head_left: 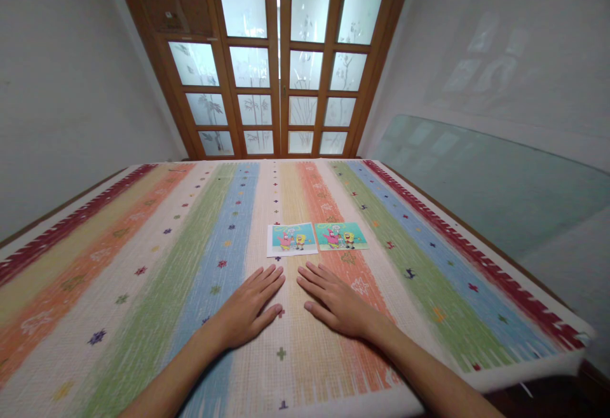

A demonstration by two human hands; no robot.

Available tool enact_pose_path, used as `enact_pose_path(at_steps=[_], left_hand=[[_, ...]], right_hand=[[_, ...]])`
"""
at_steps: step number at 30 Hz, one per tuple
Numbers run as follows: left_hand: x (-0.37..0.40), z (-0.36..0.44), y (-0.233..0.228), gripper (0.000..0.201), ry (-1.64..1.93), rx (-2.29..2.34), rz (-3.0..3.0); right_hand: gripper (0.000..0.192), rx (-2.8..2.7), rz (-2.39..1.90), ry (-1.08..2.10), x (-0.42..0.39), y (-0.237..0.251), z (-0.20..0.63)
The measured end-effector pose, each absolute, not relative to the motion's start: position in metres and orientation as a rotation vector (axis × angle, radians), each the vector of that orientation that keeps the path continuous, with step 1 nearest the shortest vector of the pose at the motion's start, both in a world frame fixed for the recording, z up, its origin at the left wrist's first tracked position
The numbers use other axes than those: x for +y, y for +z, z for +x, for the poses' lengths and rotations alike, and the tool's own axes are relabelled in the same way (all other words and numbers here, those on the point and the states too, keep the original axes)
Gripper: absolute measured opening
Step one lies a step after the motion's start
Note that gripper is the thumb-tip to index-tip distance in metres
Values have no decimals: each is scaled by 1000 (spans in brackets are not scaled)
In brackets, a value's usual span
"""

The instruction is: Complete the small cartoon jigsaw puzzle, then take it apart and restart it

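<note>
Cartoon cards lie side by side on the striped cloth (143, 259) that covers the table, just beyond the fingertips of both hands. One card (292, 239) sits on a white border and lies to the left; the other card (341, 236) lies to its right, and the two inner edges look to be touching or nearly so. Both show the same kind of picture — bright cartoon figures on a blue-green ground — and both lie flat, face up.

Left hand (250, 307) and right hand (336, 303) rest palm down on the cloth, fingers spread and straight, holding nothing. They sit close together without touching, each angled slightly inward, with the cards near but clearly apart from the fingertips.

As a judgement, this reads as a resting pose with the cards laid out and no grasp begun. Reaching either card would call for a short forward slide of the hand on its own side. Because the cards lie flat on woven fabric, lifting one would likely need a fingertip to catch an edge or a thumb-and-finger pinch at a corner — and care not to nudge the neighbouring card.

Behind the table stand wooden doors (279, 68) with frosted glass panes.
</note>
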State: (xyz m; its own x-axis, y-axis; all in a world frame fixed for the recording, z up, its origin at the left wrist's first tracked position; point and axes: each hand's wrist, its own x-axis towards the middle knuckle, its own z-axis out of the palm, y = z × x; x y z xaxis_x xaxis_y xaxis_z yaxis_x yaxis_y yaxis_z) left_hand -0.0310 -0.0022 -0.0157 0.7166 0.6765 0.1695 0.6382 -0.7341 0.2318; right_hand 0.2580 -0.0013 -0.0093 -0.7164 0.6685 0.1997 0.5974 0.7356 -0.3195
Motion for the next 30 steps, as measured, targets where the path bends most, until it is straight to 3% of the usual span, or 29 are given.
enact_pose_path(at_steps=[30], left_hand=[[-2,-31,-17,64,381,1066,2741]], right_hand=[[55,-2642,-993,336,-1,-9,258]])
